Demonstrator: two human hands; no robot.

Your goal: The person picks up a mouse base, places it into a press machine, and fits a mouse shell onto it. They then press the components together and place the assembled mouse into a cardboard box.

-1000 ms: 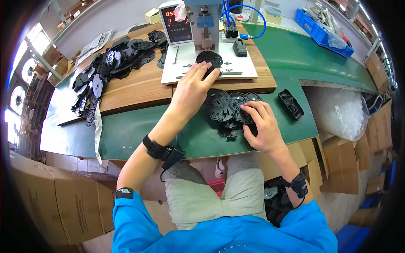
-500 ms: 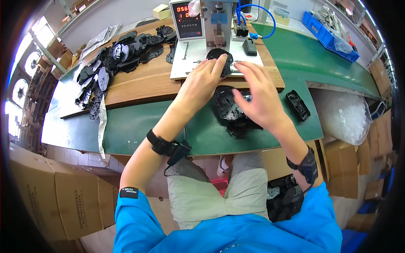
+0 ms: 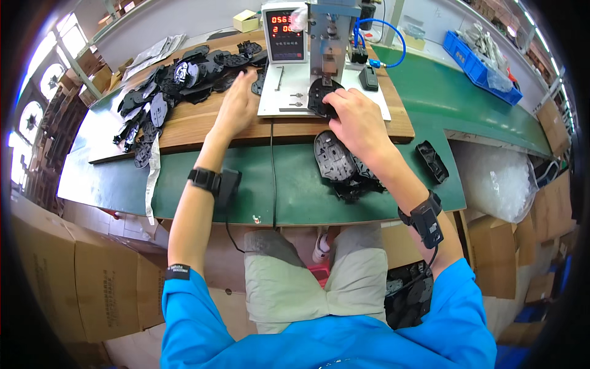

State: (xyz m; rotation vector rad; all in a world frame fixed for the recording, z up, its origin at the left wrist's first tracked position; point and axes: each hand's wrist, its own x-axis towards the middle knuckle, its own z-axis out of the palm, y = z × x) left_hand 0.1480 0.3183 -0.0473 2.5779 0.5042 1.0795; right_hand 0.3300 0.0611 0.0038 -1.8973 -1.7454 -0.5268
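Note:
A black plastic shell part (image 3: 319,100) lies on the white base plate of a small bench press (image 3: 327,37), right under the press head. My right hand (image 3: 359,120) grips the near right edge of this part between thumb and fingers. My left hand (image 3: 237,106) is off to the left of the press, fingers stretched out and nothing visible in them. It is beside the right end of a long pile of black plastic parts (image 3: 190,77) on the wooden board. Several more black shell parts (image 3: 335,158) lie stacked on the green table below my right hand.
A control box with a red display (image 3: 286,34) stands left of the press. Small metal tools (image 3: 278,79) lie on its base plate, with a black switch block (image 3: 369,79) at right. A black part (image 3: 432,161) and a blue bin (image 3: 479,64) are farther right.
My left hand has left the press and moved left to the pile. My right hand has come down onto the part at the press and closed on its edge. The display reading has changed.

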